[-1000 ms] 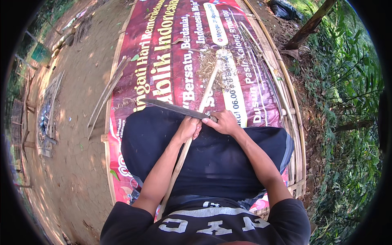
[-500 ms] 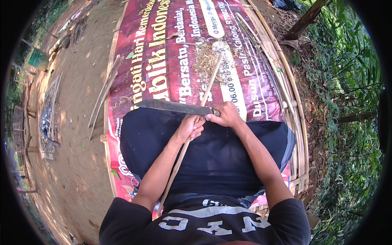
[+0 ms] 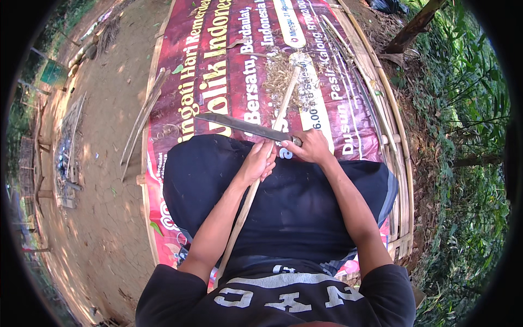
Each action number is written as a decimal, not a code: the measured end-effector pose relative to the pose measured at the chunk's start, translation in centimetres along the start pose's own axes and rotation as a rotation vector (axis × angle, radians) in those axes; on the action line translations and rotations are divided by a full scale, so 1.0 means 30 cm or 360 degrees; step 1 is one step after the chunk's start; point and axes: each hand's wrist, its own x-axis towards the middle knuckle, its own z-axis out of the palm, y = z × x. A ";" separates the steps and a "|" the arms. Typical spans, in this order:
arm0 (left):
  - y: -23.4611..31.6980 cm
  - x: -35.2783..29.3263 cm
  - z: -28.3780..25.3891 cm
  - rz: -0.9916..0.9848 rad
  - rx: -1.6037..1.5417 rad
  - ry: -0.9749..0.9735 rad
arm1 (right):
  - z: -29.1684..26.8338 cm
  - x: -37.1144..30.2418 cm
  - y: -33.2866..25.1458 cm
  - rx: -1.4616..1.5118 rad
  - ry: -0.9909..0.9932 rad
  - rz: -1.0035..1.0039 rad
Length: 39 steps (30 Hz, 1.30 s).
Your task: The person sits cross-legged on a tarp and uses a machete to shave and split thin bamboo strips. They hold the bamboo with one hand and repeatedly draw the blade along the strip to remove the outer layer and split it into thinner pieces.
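Note:
A long pale wooden stick (image 3: pixel 239 222) slants from beside my left arm, across my lap, to the shavings beyond my knees. My left hand (image 3: pixel 258 163) is closed around its middle. The handle of a machete (image 3: pixel 245 127) is gripped in my right hand (image 3: pixel 311 146), just right of the left one. Its long dark blade points left and lies across the stick, right beyond my left fingers. Pale wood shavings (image 3: pixel 279 82) are heaped around the stick's far end.
I sit on a bamboo platform (image 3: pixel 400 144) covered by a red printed banner (image 3: pixel 188 76). Thin split strips (image 3: pixel 143 121) lean over its left edge, and more long strips (image 3: pixel 359 82) lie along the right. Bare earth (image 3: pixel 103 180) spreads left; green plants (image 3: pixel 468 125) grow right.
Both hands have shifted slightly. The machete has moved away from me along the stick, toward the shavings, and its blade tilts more, tip farther away. Both hands keep their grips.

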 end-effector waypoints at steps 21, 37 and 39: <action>0.019 -0.022 0.005 0.0025 0.0146 -0.0022 | 0.002 -0.009 -0.007 0.0097 -0.0056 0.0077; 0.008 0.015 0.005 -0.0017 0.0031 -0.0117 | -0.038 0.000 0.197 0.0270 0.0183 0.0675; 0.018 0.021 0.009 0.0016 0.0048 -0.0089 | -0.011 0.001 0.132 0.0181 0.0170 0.0374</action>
